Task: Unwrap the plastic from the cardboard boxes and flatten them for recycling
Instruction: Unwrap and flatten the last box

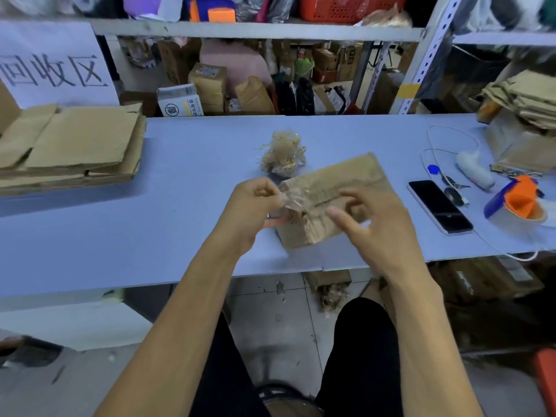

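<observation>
A small brown cardboard box lies on the pale blue table, near its front edge. My left hand pinches a strip of clear plastic tape at the box's left end, pulled a little away from the cardboard. My right hand rests on the box's near side with curled fingers holding it. Behind the box sits a crumpled ball of removed plastic.
A stack of flattened cardboard lies at the table's left. On the right are a phone, keys, a white cable, a tape dispenser and more cardboard. Shelving with parcels stands behind. Scraps lie on the floor below.
</observation>
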